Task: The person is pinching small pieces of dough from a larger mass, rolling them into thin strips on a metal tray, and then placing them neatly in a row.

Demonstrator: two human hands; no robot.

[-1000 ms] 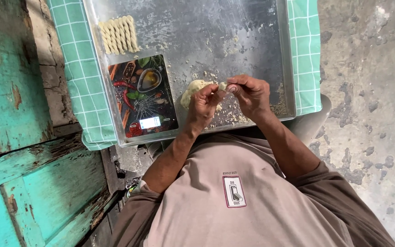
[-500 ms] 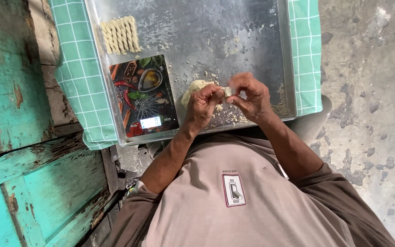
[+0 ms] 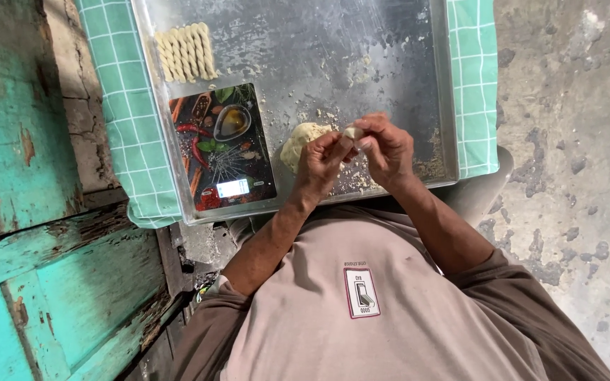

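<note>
Teal-painted wooden boards [image 3: 44, 282], chipped and worn, fill the left edge. Next comes a green checked cloth [image 3: 118, 106] lying under a metal tray [image 3: 361, 49] whose floor is dusted with flour and crumbs. At the tray's far left corner sits a row of pale twisted dough sticks [image 3: 186, 51], laid side by side and touching. Just below them a flat kitchen scale [image 3: 223, 147] rests on the tray, a dark rectangle printed with pictures of chillies, leaves and a spoon, with a small pale display near its lower edge.

Right of the scale lies a lump of pale yellow dough [image 3: 301, 142], rough-surfaced, on the tray floor and partly behind the left hand [image 3: 323, 164]. That hand is curled, its thumb and fingertips closed on a small piece of dough [image 3: 351, 132], which is cream-coloured, smooth and rounded. The right hand [image 3: 388, 149] meets it from the other side, fingers bent and pinching the same small piece, so both hands hold it just above the tray near its front edge.

Lower, on the person's beige shirt, is a small rectangular label [image 3: 361, 292], white with a dark red border. Bare grey concrete floor [image 3: 573, 127] lies at the far right.
</note>
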